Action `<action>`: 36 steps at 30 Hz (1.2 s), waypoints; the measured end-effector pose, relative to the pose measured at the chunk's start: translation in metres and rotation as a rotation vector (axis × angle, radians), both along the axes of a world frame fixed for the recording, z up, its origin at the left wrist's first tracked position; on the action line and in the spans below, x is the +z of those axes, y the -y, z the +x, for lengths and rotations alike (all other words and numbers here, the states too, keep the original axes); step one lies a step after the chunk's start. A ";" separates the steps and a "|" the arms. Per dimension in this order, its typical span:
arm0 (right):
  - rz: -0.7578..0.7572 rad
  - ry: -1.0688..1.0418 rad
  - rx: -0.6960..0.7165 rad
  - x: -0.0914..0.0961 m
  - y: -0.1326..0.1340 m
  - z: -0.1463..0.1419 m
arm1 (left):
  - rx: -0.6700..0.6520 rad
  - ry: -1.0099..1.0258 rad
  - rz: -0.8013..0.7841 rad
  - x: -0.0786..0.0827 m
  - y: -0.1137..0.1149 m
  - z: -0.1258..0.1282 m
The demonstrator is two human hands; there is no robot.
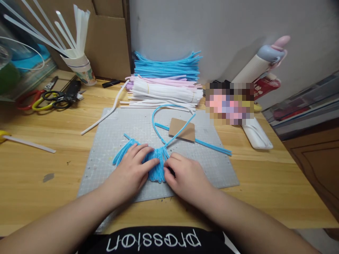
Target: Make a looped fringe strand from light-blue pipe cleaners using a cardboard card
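A row of blue pipe cleaners (157, 173) bent into long loops lies on the grey cutting mat (106, 127). My left hand (135, 165) is laid over its middle, fingers curved and thumb across the loops, holding it down. At the right end my right hand (185, 174) is closed, thumb and forefinger pinching the edge loops; its fingertips are partly hidden. From the row's top rises a loose blue pipe cleaner (153, 123), bent in a wide curve. Behind the hands a brown cardboard piece (176, 127) rests over straight blue pipe cleaners (214, 147).
Bundles of blue (166, 67) and white pipe cleaners (164, 90) are stacked by the wall. A cup of glue sticks (79, 67) and scissors (39, 100) are at the left. A bottle (251, 67) and a white case (256, 134) stand right. A glue gun stick (31, 144) lies left.
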State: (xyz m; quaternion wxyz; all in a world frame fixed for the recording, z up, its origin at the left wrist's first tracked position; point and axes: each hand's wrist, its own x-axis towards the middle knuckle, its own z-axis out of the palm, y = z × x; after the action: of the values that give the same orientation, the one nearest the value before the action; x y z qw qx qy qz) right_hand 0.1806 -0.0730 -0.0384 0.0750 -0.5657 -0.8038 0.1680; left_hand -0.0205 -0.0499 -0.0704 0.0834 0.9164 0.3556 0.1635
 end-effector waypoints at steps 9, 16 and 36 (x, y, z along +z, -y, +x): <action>-0.100 -0.127 0.016 0.002 -0.008 0.007 | 0.006 0.000 0.006 -0.001 0.001 0.002; -0.119 -0.130 -0.032 0.002 -0.020 0.020 | -0.002 -0.016 0.037 -0.003 0.001 0.001; 0.072 0.028 0.070 -0.001 -0.012 0.011 | 0.010 0.006 0.001 -0.002 0.001 0.002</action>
State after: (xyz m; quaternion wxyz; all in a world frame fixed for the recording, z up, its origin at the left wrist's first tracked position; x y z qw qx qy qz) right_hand 0.1918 -0.0610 -0.0395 0.0781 -0.5365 -0.8296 0.1336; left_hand -0.0183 -0.0506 -0.0722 0.0829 0.9143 0.3598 0.1667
